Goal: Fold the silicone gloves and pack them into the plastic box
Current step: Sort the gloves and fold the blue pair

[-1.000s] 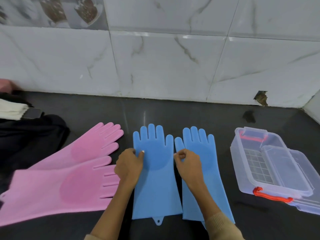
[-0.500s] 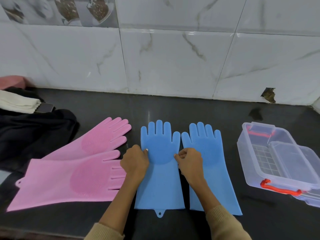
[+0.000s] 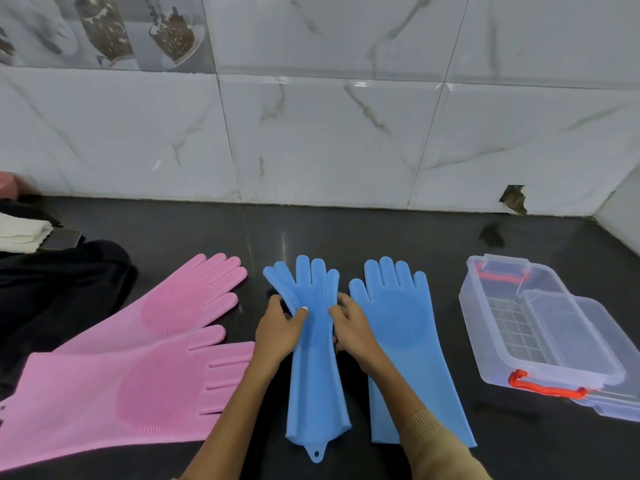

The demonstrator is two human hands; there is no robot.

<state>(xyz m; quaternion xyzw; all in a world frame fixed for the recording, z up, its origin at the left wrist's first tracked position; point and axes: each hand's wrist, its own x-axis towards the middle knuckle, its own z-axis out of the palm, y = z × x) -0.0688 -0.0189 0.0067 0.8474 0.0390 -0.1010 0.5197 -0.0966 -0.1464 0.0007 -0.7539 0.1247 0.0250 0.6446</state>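
Left hand (image 3: 278, 336) and right hand (image 3: 353, 332) pinching opposite edges of blue glove (image 3: 317, 358), bunching it; second blue glove (image 3: 401, 341) flat beside right hand.

Gloves (image 3: 317, 344) lie left of the box (image 3: 540, 334)

plastic box (image 3: 540, 327): right edge cropped | pink glove (image 3: 114, 396): cuff cropped
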